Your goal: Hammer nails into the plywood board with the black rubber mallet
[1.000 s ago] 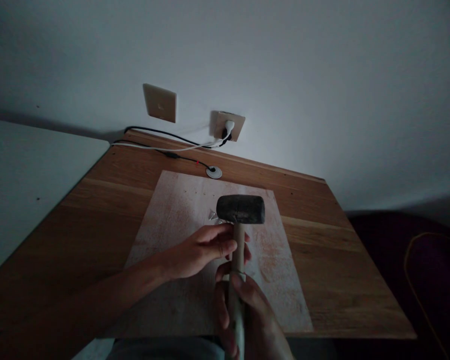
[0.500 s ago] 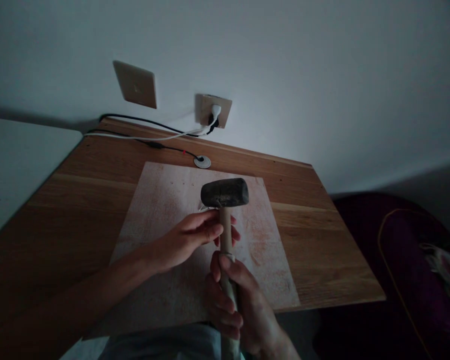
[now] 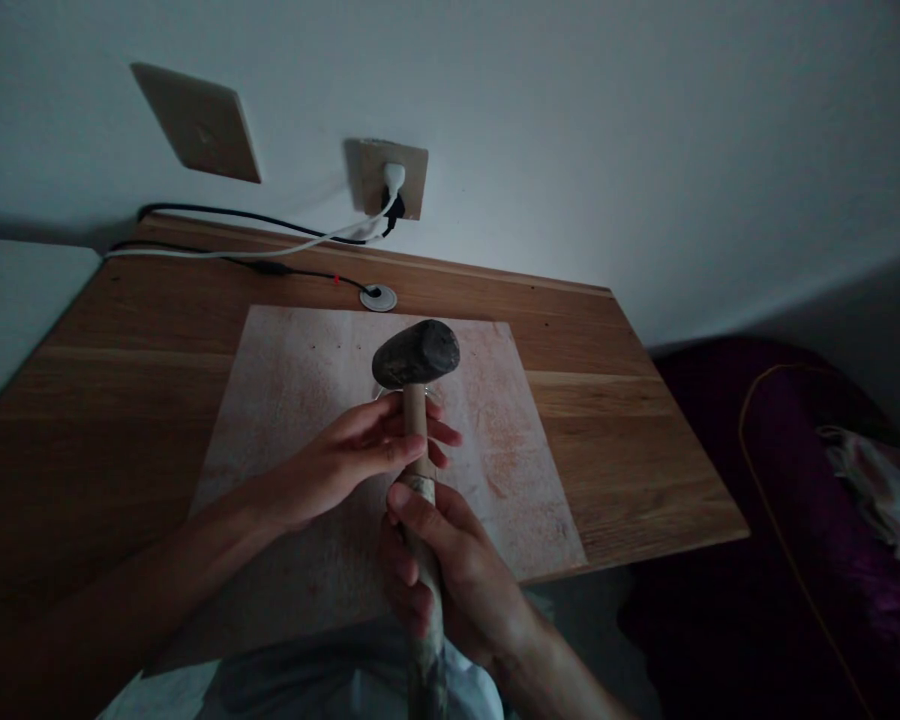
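At the near edge, past some grey cloth (image 3: 330,680), the right hand (image 3: 465,570) has its grip closed around the pale, worn lower handle of a mallet (image 3: 415,415), its thumb laid along the front. Just beyond, the left hand (image 3: 349,460) holds the bare wooden part of the handle more loosely, with the thumb against its left side and the fingers behind it, their tips showing on the right. The mallet's dark head (image 3: 416,355) is tilted, its right end higher, and is seen against a pale, brown-stained board (image 3: 285,420). Something thin and shiny shows just behind the head, too hidden to make out. The board lies on a wooden table (image 3: 615,450). Off to the right is something dark purple (image 3: 832,590) with a yellow line across it and a whitish bundle (image 3: 885,490) on top. Towards the back of the table, a black cable (image 3: 307,272) enters a round grommet (image 3: 384,303). Farthest off, on the pale wall (image 3: 607,150), a white plug (image 3: 394,178) sits in a square socket (image 3: 414,165), with a blank plate (image 3: 202,125) to its left.
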{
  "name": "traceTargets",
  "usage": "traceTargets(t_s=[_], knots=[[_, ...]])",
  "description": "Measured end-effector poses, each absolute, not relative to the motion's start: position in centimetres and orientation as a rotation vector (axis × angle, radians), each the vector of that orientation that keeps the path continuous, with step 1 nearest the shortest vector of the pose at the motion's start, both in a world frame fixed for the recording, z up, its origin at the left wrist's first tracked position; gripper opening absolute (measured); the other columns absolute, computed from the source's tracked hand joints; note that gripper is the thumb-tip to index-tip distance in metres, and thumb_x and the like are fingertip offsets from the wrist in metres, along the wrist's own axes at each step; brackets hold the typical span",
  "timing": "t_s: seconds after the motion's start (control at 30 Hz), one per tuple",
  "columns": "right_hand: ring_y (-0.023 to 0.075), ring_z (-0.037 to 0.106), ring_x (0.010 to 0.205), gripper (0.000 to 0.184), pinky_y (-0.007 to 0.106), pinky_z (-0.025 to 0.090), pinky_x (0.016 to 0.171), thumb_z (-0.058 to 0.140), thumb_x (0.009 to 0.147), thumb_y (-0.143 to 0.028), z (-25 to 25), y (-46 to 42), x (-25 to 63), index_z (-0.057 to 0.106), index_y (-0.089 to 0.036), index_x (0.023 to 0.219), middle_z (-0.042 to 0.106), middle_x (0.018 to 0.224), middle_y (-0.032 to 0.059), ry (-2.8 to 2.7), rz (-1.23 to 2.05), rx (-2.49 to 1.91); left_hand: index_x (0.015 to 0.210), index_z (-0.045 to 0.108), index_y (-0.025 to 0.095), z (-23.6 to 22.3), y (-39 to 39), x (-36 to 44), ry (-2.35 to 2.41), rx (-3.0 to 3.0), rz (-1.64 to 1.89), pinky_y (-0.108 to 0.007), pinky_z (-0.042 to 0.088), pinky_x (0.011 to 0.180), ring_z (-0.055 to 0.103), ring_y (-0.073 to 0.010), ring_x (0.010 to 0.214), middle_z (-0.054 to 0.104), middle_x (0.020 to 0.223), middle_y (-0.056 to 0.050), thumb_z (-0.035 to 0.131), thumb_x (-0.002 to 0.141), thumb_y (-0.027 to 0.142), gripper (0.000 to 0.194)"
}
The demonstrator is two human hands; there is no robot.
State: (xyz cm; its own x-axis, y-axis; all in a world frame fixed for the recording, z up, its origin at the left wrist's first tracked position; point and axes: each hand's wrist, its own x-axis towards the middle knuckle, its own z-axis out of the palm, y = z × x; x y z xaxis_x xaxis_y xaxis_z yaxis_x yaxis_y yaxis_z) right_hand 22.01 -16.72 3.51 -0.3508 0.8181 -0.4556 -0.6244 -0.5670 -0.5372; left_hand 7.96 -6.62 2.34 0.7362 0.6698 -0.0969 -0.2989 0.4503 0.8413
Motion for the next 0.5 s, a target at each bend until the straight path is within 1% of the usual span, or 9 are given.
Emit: traceTargets(t_s=[0.1,0.33,0.5], knots=[[0.0035,0.038,0.031,0.047,0.014,0.04,0.03,0.087,0.088,-0.058,3.3,-16.83,21.99,0.06,-0.02,0.078,0.054,0.049,-0.0109,-0.353,1.991,-0.904,0.129,0.067,0.016,2.27,-6.75,7.95,0.452,0.912,0.62,-0.035,0.059,0.091,0.074,-0.0227,0.107,0.077,0.128,-0.014,0.077,0.099,0.03,0.034],[0.0022,0.037,0.031,0.051,0.013,0.039,0.03,0.085,0.089,-0.058,3.32,-16.78,21.88,0.06,-0.019,0.068,0.053,0.048,-0.01,-0.361,1.982,-0.921,0.127,0.067,0.016,2.38,-6.86,8.0,0.443,0.898,0.614,-0.031,0.06,0.088,0.075,-0.0203,0.104,0.075,0.13,-0.012,0.075,0.1,0.027,0.03],[0.0021,0.034,0.034,0.049,0.012,0.038,0.032,0.087,0.089,-0.054,3.76,-16.59,21.84,0.056,-0.021,0.071,0.05,0.05,-0.0117,-0.321,1.991,-0.904,0.127,0.066,0.016,2.41,-6.82,8.08,0.453,0.897,0.636,-0.031,0.06,0.087,0.074,-0.0197,0.103,0.075,0.129,-0.012,0.074,0.101,0.027,0.029]])
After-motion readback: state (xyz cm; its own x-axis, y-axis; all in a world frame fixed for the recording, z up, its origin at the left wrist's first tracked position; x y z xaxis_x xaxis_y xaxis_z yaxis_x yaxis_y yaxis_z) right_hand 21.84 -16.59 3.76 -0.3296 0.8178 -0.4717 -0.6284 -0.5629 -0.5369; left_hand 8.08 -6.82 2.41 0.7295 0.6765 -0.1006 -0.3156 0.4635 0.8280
